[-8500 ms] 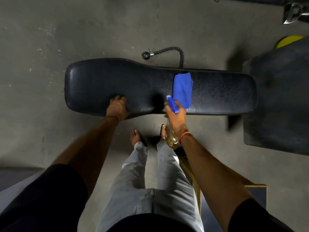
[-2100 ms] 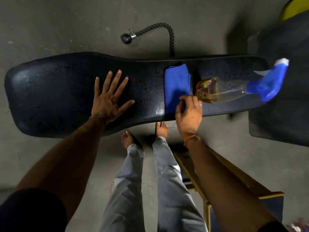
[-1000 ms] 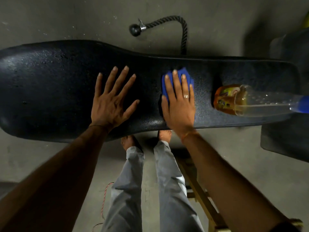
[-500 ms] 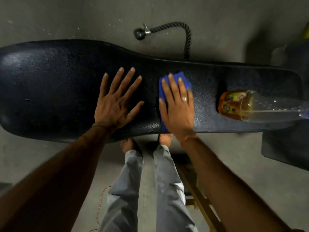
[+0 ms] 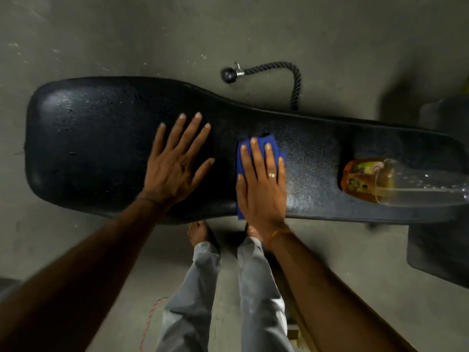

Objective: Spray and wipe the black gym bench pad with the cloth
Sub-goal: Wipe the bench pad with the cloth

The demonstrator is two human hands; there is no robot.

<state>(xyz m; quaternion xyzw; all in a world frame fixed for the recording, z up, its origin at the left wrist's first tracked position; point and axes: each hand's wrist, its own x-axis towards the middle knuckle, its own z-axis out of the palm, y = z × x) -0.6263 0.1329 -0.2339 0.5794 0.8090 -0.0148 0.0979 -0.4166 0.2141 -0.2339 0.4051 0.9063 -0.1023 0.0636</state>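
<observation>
Nearest the camera: 2 bare forearms, grey trousers [image 5: 203, 295] and 2 bare feet on a concrete floor [image 5: 304, 34], with a wooden frame partly visible at lower right.

On the bench pad [image 5: 88, 153], left: left hand [image 5: 175, 168], flat, fingers spread and released, palm pressed to the black surface, holding nothing. It appeared to serve as a brace.

On the pad, centre: right hand [image 5: 261, 186], flat, fingers extended, a ring on 1 finger, pressed down on the cloth [image 5: 270, 146]. The fingers were not clenched; the cloth was pinned under the palm rather than pinched.

Cloth: blue, folded, lying near the middle of the pad, its far edge showing beyond the fingertips. Judged soft, light and limp, apt to bunch or slide unless held under a flat palm with steady pressure.

Pad: black, long, wider at the left end, with a grained skin carrying fine droplets or sheen. Judged firm but cushioned, and slick where wet.

On the pad, right: spray bottle [image 5: 380, 184], clear, amber liquid, lying on its side, well apart from the cloth. Its nozzle was out of frame.

Beyond the pad: 1 black rope handle [image 5: 297, 80] with a ball end. Far right: a dark padded block [image 5: 436, 250]. Room dim.
</observation>
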